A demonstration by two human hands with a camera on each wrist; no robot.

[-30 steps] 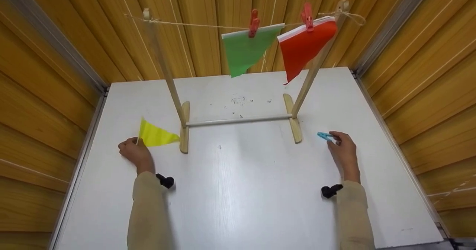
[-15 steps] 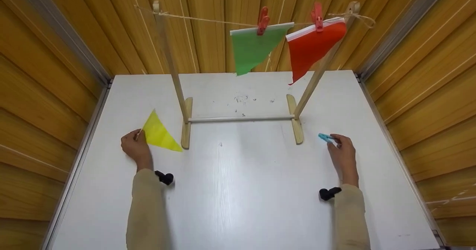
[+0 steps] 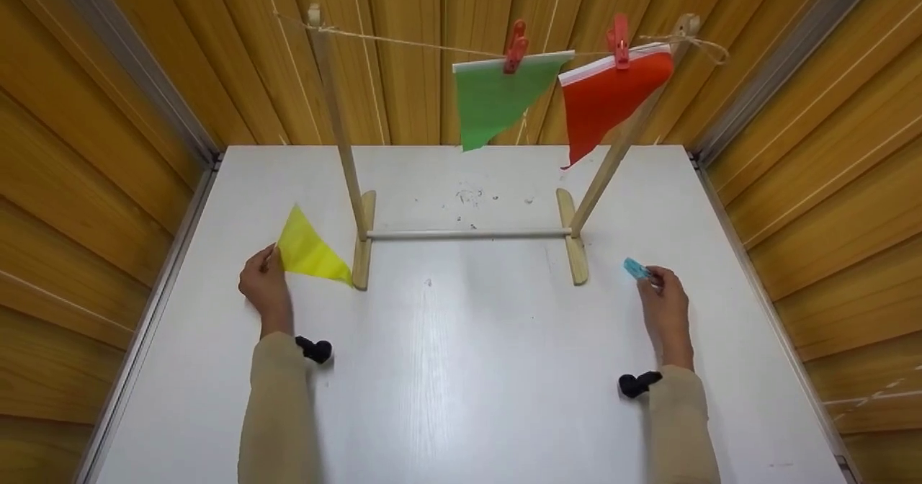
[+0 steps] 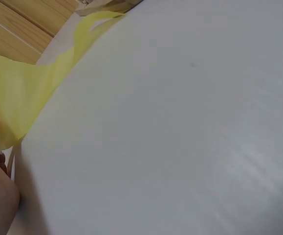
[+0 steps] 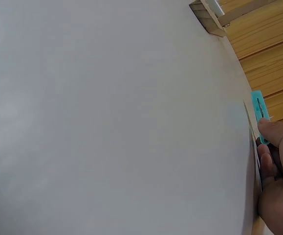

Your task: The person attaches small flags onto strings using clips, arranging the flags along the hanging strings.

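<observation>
My left hand (image 3: 266, 286) pinches a yellow triangular pennant (image 3: 308, 248) by its white-edged side. In the left wrist view the pennant (image 4: 21, 93) bends, and its tip runs off to the wooden foot. Over on the right, my right hand (image 3: 666, 311) holds a light blue clothespin (image 3: 635, 268) between thumb and fingers. The right wrist view has the thumb lying along the side of the clothespin (image 5: 260, 107). On the string above hang a green pennant (image 3: 497, 99) and a red pennant (image 3: 612, 99), each under a red clothespin (image 3: 516, 46).
A wooden stand with two upright posts (image 3: 338, 131), feet (image 3: 573, 253) and a white crossbar (image 3: 468, 235) stands on the white table (image 3: 432, 361). The string (image 3: 410, 42) is tied between the post tops. Wood-grained panels surround the table on three sides.
The left hand has turned the yellow pennant so its face shows more fully from above. In my right hand the blue clothespin has rotated. The view has shifted slightly.
</observation>
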